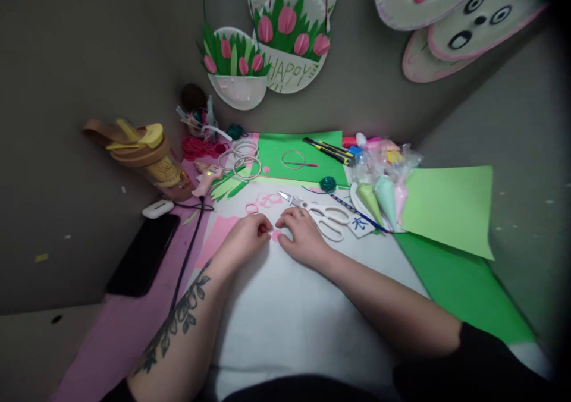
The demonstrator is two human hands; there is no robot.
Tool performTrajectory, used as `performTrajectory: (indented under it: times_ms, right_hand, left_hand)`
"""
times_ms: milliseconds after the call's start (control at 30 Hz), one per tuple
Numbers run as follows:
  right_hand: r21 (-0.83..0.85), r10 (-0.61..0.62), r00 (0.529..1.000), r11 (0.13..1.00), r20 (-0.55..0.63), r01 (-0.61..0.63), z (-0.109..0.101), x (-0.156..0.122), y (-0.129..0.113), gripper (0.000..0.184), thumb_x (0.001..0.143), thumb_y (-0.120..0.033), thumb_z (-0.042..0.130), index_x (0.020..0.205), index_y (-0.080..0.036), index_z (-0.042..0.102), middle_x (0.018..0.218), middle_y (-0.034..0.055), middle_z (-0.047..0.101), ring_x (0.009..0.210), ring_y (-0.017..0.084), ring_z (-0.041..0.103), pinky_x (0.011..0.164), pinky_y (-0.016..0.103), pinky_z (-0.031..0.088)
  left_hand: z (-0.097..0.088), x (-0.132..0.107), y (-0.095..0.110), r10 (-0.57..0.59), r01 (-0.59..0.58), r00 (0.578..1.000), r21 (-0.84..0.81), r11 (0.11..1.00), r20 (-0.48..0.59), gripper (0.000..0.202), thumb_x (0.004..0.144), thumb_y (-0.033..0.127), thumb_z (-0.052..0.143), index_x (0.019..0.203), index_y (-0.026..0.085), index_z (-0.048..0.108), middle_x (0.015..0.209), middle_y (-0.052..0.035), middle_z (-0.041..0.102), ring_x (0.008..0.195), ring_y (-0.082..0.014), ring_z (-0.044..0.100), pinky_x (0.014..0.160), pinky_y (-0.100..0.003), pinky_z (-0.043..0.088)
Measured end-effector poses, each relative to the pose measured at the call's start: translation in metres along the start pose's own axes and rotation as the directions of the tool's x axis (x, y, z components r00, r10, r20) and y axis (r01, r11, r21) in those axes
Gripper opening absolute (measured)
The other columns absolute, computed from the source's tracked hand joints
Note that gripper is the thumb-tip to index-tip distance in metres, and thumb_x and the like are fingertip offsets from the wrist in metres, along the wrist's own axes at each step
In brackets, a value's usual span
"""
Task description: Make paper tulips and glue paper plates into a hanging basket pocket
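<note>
The left hand (257, 234) and the right hand (303, 235) face each other just above the table (303, 324), with a narrow gap between their fingertips. A small pink paper piece (275, 235) is located in this gap, next to the right thumb. The fingers of both hands are bent and narrowly set; whether either hand grips the piece (the fingertips are small and partly hidden) cannot be determined.

A pink sheet (216, 244) lies beside the left hand, partly beneath the forearm. Pink paper offcuts (268, 200) lie just beyond the hands. White-handled scissors (332, 216) rest just beyond the right hand, blades directed toward the offcuts.

Farther beyond the left hand are green paper strips (229, 189), a pink glue gun (207, 181) and several rings (247, 167). Beyond the right hand are a ball of teal thread (328, 184) and two utility knives (332, 152). Filled piping bags (386, 200) and a light green sheet (450, 209) are positioned to its right.
</note>
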State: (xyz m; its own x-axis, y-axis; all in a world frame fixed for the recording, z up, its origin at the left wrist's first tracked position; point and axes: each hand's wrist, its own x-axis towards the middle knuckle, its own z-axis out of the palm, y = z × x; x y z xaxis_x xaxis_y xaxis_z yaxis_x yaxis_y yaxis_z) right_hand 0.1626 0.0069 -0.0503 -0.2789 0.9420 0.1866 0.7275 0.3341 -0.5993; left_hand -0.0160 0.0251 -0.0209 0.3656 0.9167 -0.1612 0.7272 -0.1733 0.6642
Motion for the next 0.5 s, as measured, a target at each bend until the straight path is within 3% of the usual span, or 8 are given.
performTrajectory:
  times_ms: [133,333,500]
  right_hand:
    - [0.006,0.024,1.000,1.000,0.015,-0.024,0.000,0.001,-0.002,0.010,0.073,-0.016,0.061,0.081,-0.022,0.062,0.106,0.0077,0.058,0.105,0.027,0.049,0.093,0.046,0.040]
    - [0.090,0.010,1.000,0.996,-0.012,-0.009,0.003,0.002,0.005,0.008,0.071,-0.014,0.063,0.073,-0.022,0.061,0.101,0.0058,0.059,0.102,0.025,0.051,0.093,0.045,0.040]
    - [0.343,0.064,0.986,0.939,-0.153,-0.007,-0.001,0.004,0.002,0.007,0.078,-0.017,0.058,0.083,-0.022,0.059,0.101,0.0057,0.057,0.097,0.021,0.055,0.083,0.036,0.045]
  left_hand:
    - [0.000,-0.001,0.002,-0.018,0.017,0.999,0.044,0.999,0.028,0.021,0.072,0.018,0.057,0.090,0.019,0.068,0.087,-0.0043,0.071,0.076,-0.0170,0.063,0.066,-0.025,0.045]
    - [0.000,-0.004,0.009,0.003,-0.012,0.998,0.152,0.988,0.062,0.028,0.080,0.044,0.057,0.081,0.020,0.070,0.084,-0.0054,0.069,0.073,-0.0186,0.061,0.061,-0.026,0.040]
    - [0.001,-0.003,0.014,-0.009,0.008,1.000,0.052,0.999,0.018,0.031,0.084,0.044,0.051,0.079,0.018,0.068,0.076,-0.0043,0.067,0.068,-0.0169,0.057,0.059,-0.026,0.037]
